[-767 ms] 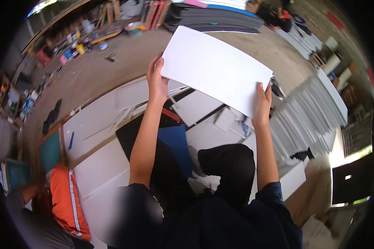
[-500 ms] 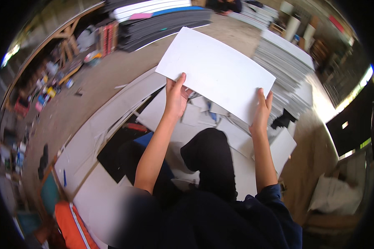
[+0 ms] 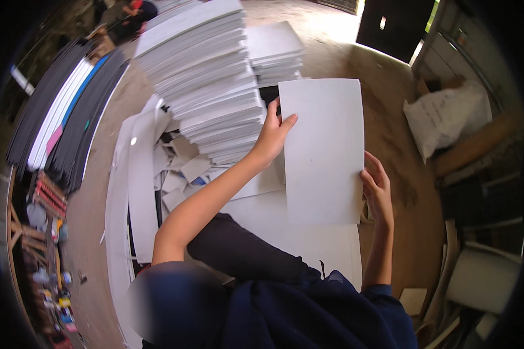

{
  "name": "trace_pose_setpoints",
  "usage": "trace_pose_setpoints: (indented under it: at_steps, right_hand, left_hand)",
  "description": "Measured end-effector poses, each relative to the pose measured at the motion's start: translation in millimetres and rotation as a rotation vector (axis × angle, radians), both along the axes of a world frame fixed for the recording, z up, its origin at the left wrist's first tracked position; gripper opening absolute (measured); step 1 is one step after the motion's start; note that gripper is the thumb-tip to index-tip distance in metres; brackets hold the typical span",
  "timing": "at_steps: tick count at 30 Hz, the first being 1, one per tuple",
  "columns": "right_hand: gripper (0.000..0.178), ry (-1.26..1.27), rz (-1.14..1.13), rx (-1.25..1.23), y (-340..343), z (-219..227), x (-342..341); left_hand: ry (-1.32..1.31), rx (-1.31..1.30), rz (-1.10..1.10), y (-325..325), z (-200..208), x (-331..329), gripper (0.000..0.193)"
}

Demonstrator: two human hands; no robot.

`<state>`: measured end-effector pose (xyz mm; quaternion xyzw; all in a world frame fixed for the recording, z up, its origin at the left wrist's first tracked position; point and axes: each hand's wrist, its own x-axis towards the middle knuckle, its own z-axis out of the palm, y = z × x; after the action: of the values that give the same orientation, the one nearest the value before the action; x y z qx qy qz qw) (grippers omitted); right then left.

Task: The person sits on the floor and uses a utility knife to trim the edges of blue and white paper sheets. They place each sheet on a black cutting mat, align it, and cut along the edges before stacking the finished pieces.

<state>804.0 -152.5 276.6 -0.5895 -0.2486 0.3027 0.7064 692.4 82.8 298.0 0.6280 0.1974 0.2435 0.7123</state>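
A white rectangular foam-like sheet (image 3: 324, 154) is held up in front of me, its long sides running away from me. My left hand (image 3: 273, 132) pinches its left edge near the far corner, thumb on top and fingers underneath. At the right edge, lower down, my right hand (image 3: 378, 185) is closed on the same sheet, with the thumb against the edge. Beneath it lies a larger white board (image 3: 326, 244), partly hidden by the sheet and my leg. Just beyond my left hand rises a tall stack of white sheets (image 3: 209, 75).
A shorter stack of white sheets (image 3: 275, 43) stands behind. White offcuts (image 3: 186, 160) lie left of the tall stack. Dark and white sheets (image 3: 70, 110) are piled at far left. A white sack (image 3: 448, 116) lies at right. Another person (image 3: 135, 13) is at the far left.
My view has swung to the right. The sheet has turned from slanting crosswise to pointing away from me, still in both hands, and now is beside the tall stack.
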Motion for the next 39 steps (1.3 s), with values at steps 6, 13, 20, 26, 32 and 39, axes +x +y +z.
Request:
trace_pose_setpoints:
  at_steps: [6, 13, 20, 26, 32, 39]
  right_hand:
    - [0.031, -0.241, -0.340, -0.103, 26.1, -80.8, 50.9]
    - [0.030, -0.395, -0.457, -0.258, 95.0, -186.4, 91.9]
    - [0.030, -0.421, -0.342, -0.497, 134.6, -197.0, 91.8]
    - [0.027, -0.846, -0.458, -0.580, 126.9, -239.3, 122.1]
    - [0.017, -0.639, -0.322, -0.261, 166.5, -135.9, 72.0]
    - [0.013, -0.586, 0.313, 0.206, 238.4, 3.6, -74.0]
  left_hand:
    - [0.198, -0.095, 0.029, -8.9, -110.8, 73.8, 0.065]
    - [0.390, 0.395, -0.116, 15.8, -200.6, 48.4, 0.073]
    - [0.632, 0.280, -0.251, 46.4, -202.1, 35.5, 0.085]
    - [0.643, 0.262, -0.357, 41.5, -186.9, 50.0, 0.088]
    - [0.512, 0.386, -0.192, 87.3, -155.7, -4.4, 0.086]
    - [0.199, 0.315, 0.181, 92.3, -29.7, -147.0, 0.062]
